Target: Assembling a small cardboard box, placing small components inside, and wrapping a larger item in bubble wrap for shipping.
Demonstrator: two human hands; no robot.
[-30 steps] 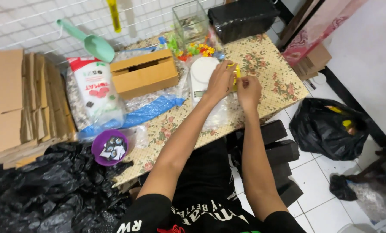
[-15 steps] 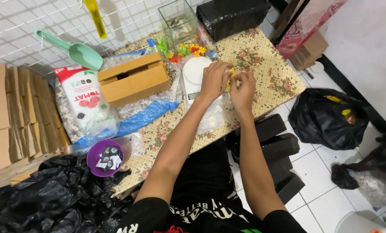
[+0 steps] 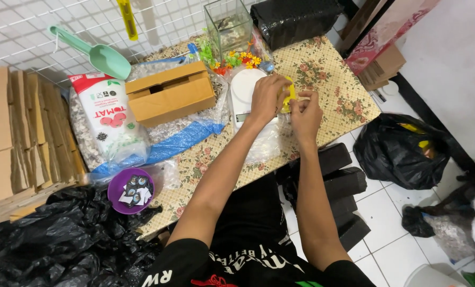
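Note:
My left hand (image 3: 266, 96) and my right hand (image 3: 306, 112) meet over a low table with a floral cloth (image 3: 349, 98). Both hold a small yellow object (image 3: 288, 95) pinched between the fingers; its exact shape is hidden by the hands. Under my left hand lies a white digital scale (image 3: 242, 90). A clear plastic bag (image 3: 264, 143) lies on the cloth just below my hands.
A brown cardboard box (image 3: 168, 91), a white and red printed bag (image 3: 110, 117), a green scoop (image 3: 102, 56), a glass tank (image 3: 228, 24) and small colourful plastic plants (image 3: 237, 59) crowd the table. A purple bowl (image 3: 128, 188), stacked cardboard (image 3: 14, 133) and black bags (image 3: 402, 151) surround it.
My hands stay together on the yellow object over the scale, with only small finger movement. The view has shifted a little as my head moved.

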